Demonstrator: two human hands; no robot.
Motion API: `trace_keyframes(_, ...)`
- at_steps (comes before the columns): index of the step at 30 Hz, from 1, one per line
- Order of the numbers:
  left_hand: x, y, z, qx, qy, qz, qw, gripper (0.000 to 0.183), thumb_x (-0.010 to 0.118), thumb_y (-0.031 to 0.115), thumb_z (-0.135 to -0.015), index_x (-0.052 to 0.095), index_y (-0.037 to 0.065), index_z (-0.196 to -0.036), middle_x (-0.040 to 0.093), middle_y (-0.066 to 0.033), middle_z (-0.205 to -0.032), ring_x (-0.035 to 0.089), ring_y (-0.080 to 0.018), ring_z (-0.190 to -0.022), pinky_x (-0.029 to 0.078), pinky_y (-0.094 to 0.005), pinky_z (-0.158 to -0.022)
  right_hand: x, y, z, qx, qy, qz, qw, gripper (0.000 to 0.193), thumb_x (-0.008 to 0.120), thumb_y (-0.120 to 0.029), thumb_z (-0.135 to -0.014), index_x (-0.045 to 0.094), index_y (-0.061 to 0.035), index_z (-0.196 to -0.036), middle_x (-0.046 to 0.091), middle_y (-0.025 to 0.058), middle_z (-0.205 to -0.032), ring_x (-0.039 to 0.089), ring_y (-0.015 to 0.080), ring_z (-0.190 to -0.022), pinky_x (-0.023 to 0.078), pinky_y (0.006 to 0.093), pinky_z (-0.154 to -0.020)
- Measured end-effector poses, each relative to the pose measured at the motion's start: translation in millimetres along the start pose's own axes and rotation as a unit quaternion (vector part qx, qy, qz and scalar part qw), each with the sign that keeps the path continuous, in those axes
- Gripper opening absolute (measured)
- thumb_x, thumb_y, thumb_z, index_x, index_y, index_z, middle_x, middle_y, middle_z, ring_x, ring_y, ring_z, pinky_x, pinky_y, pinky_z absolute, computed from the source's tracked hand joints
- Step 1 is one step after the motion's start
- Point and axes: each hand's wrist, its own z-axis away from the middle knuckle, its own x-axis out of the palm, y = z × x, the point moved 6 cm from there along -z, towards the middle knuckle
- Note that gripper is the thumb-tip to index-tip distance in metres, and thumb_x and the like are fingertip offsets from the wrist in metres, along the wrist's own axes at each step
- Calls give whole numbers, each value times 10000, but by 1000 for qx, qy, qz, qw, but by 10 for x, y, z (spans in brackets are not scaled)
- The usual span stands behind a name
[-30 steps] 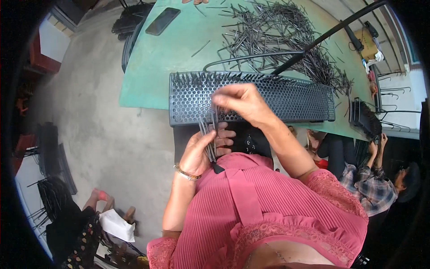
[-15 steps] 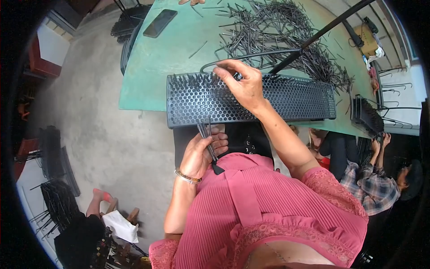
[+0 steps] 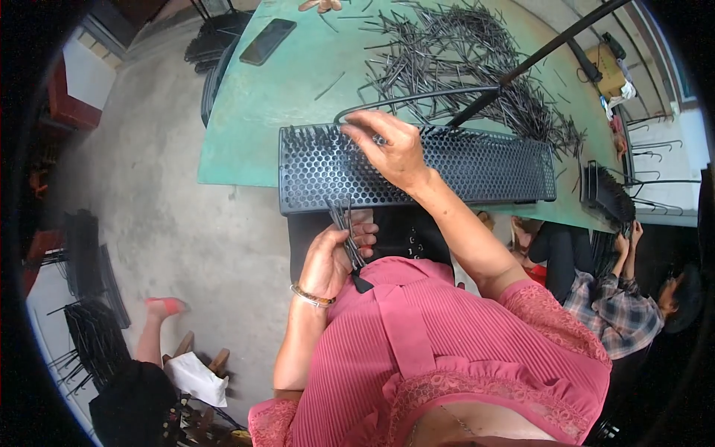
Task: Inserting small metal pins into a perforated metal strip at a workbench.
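A long black perforated metal tray (image 3: 298,175) lies across the table's near edge, a row of short dark rods standing along its far side. Over the left half of this tray is my right hand (image 3: 391,149), thumb and fingertips pinched at the row of rods; anything between the tips is too small to make out. Below the tray's near edge, my left hand (image 3: 324,257) is closed around a bundle of thin dark metal rods (image 3: 346,231), their upper ends pointing at the tray.
A large pile of loose dark rods (image 3: 447,63) covers the far part of the green table (image 3: 246,141). A phone (image 3: 268,41) lies at the left. A black bar (image 3: 551,48) slants above the pile. At the right, a co-worker (image 3: 618,298) handles another dark tray (image 3: 607,195).
My right hand has shifted slightly left along the row of rods. The left hand keeps the bundle in nearly the same place. At lower left, another person's foot has moved.
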Motion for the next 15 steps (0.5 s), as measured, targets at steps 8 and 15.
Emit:
trace_keyframes(8, 27, -13, 37, 11, 10, -50, 999, 348, 500, 166, -940, 466, -38, -1219, 614, -159, -996, 609, -202, -873, 522, -336, -774, 71, 50, 77, -14, -21, 14, 1000, 174, 709, -56, -759, 652, -5, -915, 676, 113, -843, 657, 248, -731, 512, 316, -635)
trace_keyframes(15, 19, 18, 39, 40, -4, -115, 993, 353, 528, 208, -942, 487, -17, -1210, 606, -73, -919, 517, -86, -720, 422, -224, -608, 154, 19, 80, -40, -57, 58, 996, 174, 702, -87, -757, 654, -24, -912, 655, 97, -862, 619, 256, -794, 470, 347, -724)
